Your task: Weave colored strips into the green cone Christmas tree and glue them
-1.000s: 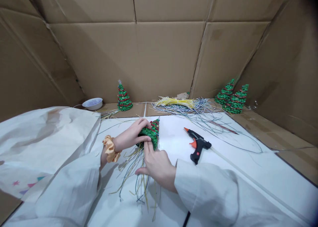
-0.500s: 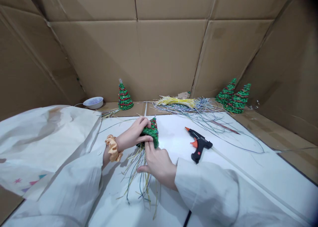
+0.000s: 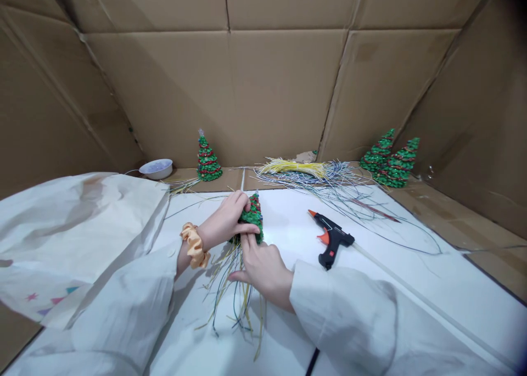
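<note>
A small artificial Christmas tree (image 3: 256, 215), green with red garland, lies tilted on the white table with its tip pointing away from me. My left hand (image 3: 234, 215) grips it from the left, fingers bent over the branches and thumb across the lower edge. At the base, my right hand (image 3: 265, 269) presses its outstretched index and middle fingers against the tree, the thumb held apart. Loose yellow, white and dark green wires (image 3: 234, 293) spread toward me from beneath the tree. The exact contact under my fingers is hidden.
A black glue gun (image 3: 332, 239) with orange tip and trigger lies to the right. Behind are a tied wire bundle (image 3: 294, 168), a standing tree (image 3: 208, 159), two more trees (image 3: 396, 164) and a white bowl (image 3: 156, 169). A pale bag (image 3: 82, 228) is at left; cardboard walls (image 3: 284, 90) surround the table.
My left hand has shifted slightly to the right along the tree, with its thumb further across the base. My right hand stays at the base. The view has moved slightly.
</note>
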Action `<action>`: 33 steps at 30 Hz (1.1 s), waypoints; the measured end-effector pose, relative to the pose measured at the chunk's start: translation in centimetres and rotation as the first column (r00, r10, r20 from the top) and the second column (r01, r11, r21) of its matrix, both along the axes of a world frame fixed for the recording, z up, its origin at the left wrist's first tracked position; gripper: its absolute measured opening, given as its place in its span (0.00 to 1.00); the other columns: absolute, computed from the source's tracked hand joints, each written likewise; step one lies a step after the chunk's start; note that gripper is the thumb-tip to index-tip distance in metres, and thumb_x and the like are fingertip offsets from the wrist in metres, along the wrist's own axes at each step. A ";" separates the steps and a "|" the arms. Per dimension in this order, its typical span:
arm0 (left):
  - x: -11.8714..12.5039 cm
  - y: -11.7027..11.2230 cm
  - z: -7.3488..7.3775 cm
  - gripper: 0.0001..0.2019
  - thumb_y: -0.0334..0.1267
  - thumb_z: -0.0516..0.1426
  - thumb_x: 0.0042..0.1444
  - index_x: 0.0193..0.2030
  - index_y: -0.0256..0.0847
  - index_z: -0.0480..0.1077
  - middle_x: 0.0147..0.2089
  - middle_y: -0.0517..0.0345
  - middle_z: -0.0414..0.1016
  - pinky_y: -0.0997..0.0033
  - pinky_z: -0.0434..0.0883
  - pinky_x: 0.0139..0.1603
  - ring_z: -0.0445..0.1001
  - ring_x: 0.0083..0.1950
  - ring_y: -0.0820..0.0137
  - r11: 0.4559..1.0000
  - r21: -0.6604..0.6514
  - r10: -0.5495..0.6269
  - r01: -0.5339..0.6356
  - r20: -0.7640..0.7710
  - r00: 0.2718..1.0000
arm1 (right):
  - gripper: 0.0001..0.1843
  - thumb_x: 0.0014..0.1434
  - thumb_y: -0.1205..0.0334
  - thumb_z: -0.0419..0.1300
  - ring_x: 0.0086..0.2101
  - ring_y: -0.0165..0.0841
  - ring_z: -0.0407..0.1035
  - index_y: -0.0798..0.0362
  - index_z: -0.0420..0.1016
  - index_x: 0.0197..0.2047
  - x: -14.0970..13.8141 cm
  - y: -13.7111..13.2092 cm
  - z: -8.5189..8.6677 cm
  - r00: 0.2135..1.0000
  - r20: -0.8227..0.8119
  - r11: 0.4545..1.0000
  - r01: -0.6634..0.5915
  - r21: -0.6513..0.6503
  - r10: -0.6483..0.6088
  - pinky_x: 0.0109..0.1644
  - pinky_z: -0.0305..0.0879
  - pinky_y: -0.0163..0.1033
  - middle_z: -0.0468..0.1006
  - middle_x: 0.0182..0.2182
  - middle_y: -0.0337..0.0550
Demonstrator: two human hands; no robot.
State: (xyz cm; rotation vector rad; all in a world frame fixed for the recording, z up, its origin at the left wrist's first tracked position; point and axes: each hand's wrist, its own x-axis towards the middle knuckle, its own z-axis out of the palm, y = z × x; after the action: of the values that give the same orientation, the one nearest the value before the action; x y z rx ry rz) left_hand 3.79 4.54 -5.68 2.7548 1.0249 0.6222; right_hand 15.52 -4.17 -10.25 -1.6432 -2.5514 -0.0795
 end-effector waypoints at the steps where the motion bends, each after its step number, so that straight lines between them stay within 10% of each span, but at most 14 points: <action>1: 0.1 0.0 0.0 0.18 0.50 0.56 0.50 0.32 0.41 0.53 0.37 0.55 0.60 0.65 0.61 0.39 0.59 0.38 0.65 1.000 0.009 0.000 0.000 -0.003 1.000 | 0.47 0.54 0.36 0.49 0.33 0.42 0.73 0.72 0.52 0.60 0.0 0.0 0.0 1.000 -0.004 1.000 -0.002 -0.001 0.002 0.29 0.71 0.43 0.64 0.51 0.75; 33: -0.3 -0.1 -0.7 0.20 0.54 0.55 0.49 0.30 0.42 0.52 0.35 0.55 0.61 0.66 0.63 0.35 0.61 0.35 0.65 0.995 0.094 0.032 -0.037 0.055 0.998 | 0.49 0.50 0.41 0.58 0.37 0.46 0.73 0.72 0.52 0.61 -0.6 -1.5 1.1 0.999 0.006 0.998 -0.041 0.046 0.040 0.30 0.72 0.45 0.59 0.56 0.77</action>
State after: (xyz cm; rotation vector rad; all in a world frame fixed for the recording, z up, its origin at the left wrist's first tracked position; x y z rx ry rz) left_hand 3.45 4.42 -6.39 2.7901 1.0604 0.7647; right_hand 14.96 -5.68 -9.18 -1.5764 -2.5655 -0.1391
